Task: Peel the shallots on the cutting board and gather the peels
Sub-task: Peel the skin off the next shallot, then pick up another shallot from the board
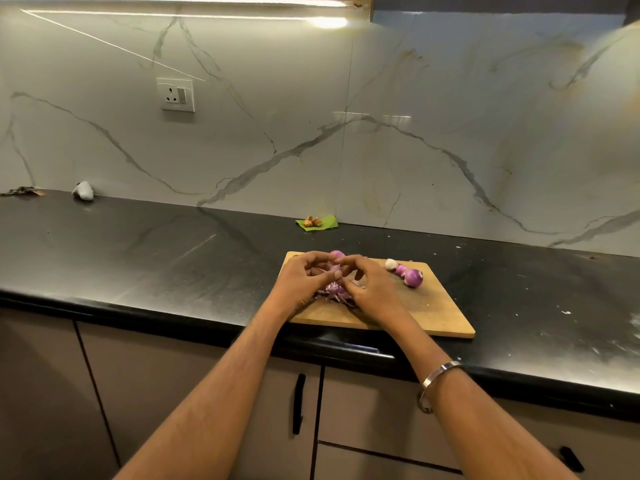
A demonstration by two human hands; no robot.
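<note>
A wooden cutting board (pixel 415 317) lies on the black counter. Over its left part, my left hand (pixel 304 277) and my right hand (pixel 367 285) meet around a small purple shallot (pixel 335 270), both pinching it with curled fingers. Under the hands lies a heap of purple peels (pixel 334 293). Another shallot (pixel 337 254) shows just behind my fingers. Two peeled purple shallots (pixel 410 275) and a whitish piece (pixel 390 263) rest near the board's far right edge.
A green leaf with brown bits (pixel 317 223) lies by the marble backsplash behind the board. A crumpled grey thing (pixel 83 191) and dark scraps (pixel 20 191) sit at the far left. A wall socket (pixel 176 95) is above. Cabinet doors with black handles (pixel 298 403) run below the counter edge.
</note>
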